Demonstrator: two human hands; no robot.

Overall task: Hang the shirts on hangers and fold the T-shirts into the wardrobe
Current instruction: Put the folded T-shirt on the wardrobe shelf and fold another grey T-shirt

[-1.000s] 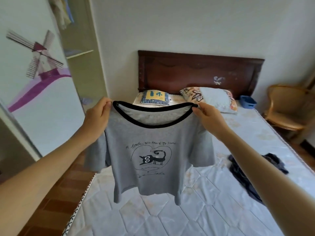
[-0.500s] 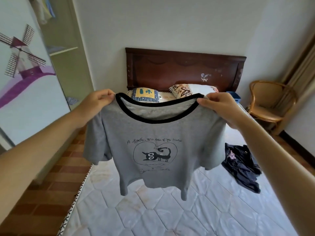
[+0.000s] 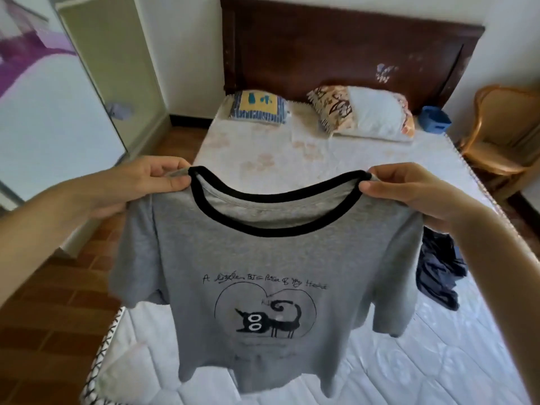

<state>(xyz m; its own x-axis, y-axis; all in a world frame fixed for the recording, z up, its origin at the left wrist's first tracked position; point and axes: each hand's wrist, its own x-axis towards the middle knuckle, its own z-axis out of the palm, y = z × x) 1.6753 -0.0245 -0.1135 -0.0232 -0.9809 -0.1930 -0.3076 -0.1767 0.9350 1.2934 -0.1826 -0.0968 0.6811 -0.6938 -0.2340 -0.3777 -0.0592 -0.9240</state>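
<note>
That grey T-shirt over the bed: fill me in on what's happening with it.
A person holds the grey T-shirt up in the air over the bed, spread out by its shoulders. The left hand pinches one shoulder beside the black collar, and the right hand pinches the other. The cat print faces the camera. It is not yet folded. A dark garment lies crumpled on the mattress to the right.

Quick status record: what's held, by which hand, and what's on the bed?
held: grey T-shirt, hanging unfolded over the bed, cat print facing camera
left hand: pinches left shoulder by the collar
right hand: pinches right shoulder by the collar
on bed: dark clothes at right, two pillows by the headboard
wardrobe: at left
</note>
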